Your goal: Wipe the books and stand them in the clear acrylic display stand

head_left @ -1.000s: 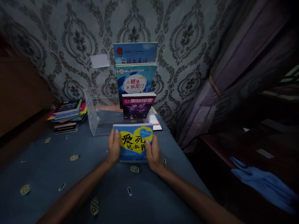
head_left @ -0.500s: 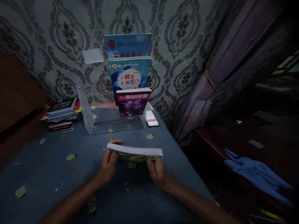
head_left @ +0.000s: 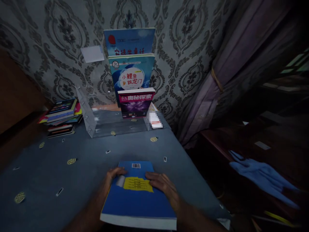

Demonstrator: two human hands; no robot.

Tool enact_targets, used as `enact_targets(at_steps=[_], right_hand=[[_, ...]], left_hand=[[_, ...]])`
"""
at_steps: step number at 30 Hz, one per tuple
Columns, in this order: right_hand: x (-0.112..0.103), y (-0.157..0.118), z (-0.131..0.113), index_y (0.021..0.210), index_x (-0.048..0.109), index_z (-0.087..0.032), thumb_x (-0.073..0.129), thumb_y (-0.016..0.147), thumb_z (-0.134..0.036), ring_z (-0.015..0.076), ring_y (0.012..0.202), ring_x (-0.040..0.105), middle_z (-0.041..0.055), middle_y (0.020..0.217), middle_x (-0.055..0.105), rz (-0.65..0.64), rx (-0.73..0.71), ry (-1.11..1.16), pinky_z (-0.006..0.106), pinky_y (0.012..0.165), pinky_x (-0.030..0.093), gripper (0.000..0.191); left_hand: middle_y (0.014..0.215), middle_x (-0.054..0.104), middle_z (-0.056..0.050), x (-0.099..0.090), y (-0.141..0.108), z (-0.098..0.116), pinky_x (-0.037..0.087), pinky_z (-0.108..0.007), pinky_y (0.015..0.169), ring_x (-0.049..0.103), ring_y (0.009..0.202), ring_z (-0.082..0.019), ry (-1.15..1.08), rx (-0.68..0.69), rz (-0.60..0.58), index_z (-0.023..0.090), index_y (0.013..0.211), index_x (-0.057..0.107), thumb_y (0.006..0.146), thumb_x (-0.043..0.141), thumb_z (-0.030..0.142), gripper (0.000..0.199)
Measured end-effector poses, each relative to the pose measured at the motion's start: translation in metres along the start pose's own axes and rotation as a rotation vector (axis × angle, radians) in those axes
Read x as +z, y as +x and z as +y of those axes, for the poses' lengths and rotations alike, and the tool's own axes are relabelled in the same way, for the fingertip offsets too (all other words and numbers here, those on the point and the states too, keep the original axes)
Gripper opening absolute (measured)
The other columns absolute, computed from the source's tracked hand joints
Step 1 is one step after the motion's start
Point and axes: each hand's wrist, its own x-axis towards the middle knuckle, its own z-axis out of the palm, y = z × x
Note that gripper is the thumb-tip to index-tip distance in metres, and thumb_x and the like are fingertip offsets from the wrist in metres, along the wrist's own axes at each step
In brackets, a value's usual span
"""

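Note:
A thick blue book with a yellow patch and a barcode near its far edge is between my hands, its white page edge facing me. My left hand grips its left side, fingers partly hidden underneath. On the right side, my right hand lies with its fingers over the cover's edge. Beyond them stands a clear acrylic rack. At its right end, a purple-and-pink book leans upright in front, a light-blue book behind it, and a taller blue book at the back.
A stack of books lies at the left rear of the blue-covered table. Behind the table is patterned wallpaper, with a tied curtain on the right. Blue cloth hangs lower right, past the table's edge.
The blue book has come nearer to me and tipped, so its back cover now faces up instead of its page edge. My right hand has shifted onto the cover's edge.

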Motion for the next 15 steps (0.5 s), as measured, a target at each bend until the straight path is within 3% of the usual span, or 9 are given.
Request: enact_targets(at_steps=[4, 7, 10, 15], right_hand=[[-0.002, 0.0, 0.002, 0.139, 0.046, -0.023, 0.057, 0.096, -0.048, 0.0301, 0.121, 0.066, 0.015, 0.127, 0.069, -0.012, -0.008, 0.044, 0.047, 0.101, 0.055, 0.051], [-0.01, 0.014, -0.001, 0.142, 0.044, -0.021, 0.057, 0.095, -0.046, 0.03, 0.118, 0.068, 0.0153, 0.126, 0.069, 0.025, 0.007, 0.082, 0.045, 0.1, 0.057, 0.055], [-0.017, 0.028, -0.007, 0.142, 0.045, -0.021, 0.047, 0.1, -0.033, 0.0269, 0.115, 0.069, 0.0137, 0.125, 0.07, 0.015, 0.056, 0.081, 0.04, 0.098, 0.059, 0.044], [-0.017, 0.038, -0.008, 0.141, 0.044, -0.021, 0.042, 0.099, -0.02, 0.0243, 0.112, 0.07, 0.0125, 0.122, 0.071, 0.035, 0.041, 0.027, 0.036, 0.094, 0.06, 0.042]], left_hand=[[0.12, 0.068, -0.011, 0.005, -0.004, 0.011, 0.047, -0.054, 0.107, 0.061, 0.122, -0.033, -0.06, 0.032, 0.053, 0.025, 0.13, 0.057, 0.08, 0.076, 0.048, 0.058], [0.123, 0.065, -0.011, 0.003, 0.0, 0.029, 0.046, -0.052, 0.108, 0.059, 0.124, -0.031, -0.116, 0.044, 0.012, 0.026, 0.141, 0.044, 0.084, 0.072, 0.045, 0.066], [0.123, 0.063, -0.012, 0.001, 0.008, 0.046, 0.049, -0.048, 0.104, 0.059, 0.123, -0.031, -0.158, 0.04, -0.02, 0.026, 0.142, 0.039, 0.086, 0.07, 0.044, 0.066], [0.115, 0.064, -0.011, 0.007, 0.02, 0.059, 0.054, -0.044, 0.095, 0.063, 0.113, -0.029, -0.206, 0.051, 0.055, 0.025, 0.138, 0.041, 0.087, 0.069, 0.047, 0.062]])
